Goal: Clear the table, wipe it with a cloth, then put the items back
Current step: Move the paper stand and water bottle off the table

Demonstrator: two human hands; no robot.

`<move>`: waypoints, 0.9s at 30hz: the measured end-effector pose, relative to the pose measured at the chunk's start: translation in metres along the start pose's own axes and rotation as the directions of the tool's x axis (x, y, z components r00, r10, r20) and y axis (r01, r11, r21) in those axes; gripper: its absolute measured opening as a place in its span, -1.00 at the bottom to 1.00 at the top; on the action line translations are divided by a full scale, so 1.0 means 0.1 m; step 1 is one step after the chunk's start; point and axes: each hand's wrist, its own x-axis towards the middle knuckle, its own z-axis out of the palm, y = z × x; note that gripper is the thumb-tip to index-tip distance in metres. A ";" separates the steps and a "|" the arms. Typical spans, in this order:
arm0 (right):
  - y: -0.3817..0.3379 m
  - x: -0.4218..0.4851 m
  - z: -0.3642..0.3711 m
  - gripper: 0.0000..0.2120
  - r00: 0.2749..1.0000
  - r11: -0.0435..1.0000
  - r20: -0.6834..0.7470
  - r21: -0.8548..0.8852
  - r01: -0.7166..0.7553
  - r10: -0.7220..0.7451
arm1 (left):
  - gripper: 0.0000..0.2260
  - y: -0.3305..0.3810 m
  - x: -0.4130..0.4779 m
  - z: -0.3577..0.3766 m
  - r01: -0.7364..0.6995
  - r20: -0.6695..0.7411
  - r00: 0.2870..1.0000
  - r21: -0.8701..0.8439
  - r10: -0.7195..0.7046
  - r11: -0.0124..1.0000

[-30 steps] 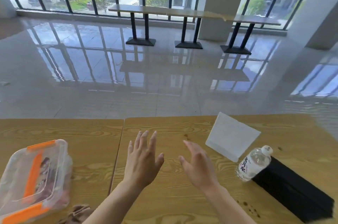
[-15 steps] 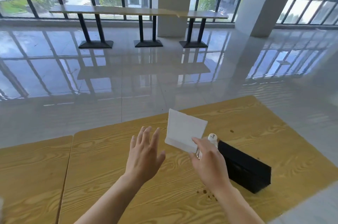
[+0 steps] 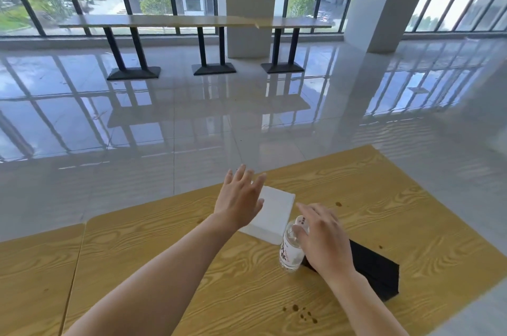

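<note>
Both hands have moved right across the table (image 3: 164, 259) to the items: the left hand (image 3: 239, 198), fingers straight and holding nothing, now hovers over the white box (image 3: 277, 211), while the right hand (image 3: 326, 239) covers the top of the bottle (image 3: 289, 253), thumb on its side, grip not yet certain. Clearing looks only just begun. One bottle, one white box, one black box (image 3: 375, 272), all on the table's right part

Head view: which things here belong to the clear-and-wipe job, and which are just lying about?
Job: wooden table; water bottle; white pad; black box; brown spots on the tabletop; left hand over the pad; right hand at the bottle.

Not the job: long window tables; white pillar; tiled floor.
</note>
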 end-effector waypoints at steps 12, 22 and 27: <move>0.12 0.10 0.12 -0.57 0.999 0.999 0.034 0.035 0.020 -0.021 | -0.71 -0.12 0.38 0.14 -0.043 0.114 0.993 0.046 0.037 0.998; 0.10 0.13 0.17 -0.68 0.998 0.999 0.051 0.033 0.021 -0.022 | -0.86 -0.15 0.46 0.25 -0.064 0.045 0.997 -0.031 0.065 0.997; 0.07 0.18 0.16 -0.87 0.996 1.000 0.082 0.012 0.019 -0.020 | -0.77 -0.20 0.39 0.20 -0.052 0.024 0.998 -0.002 0.052 0.999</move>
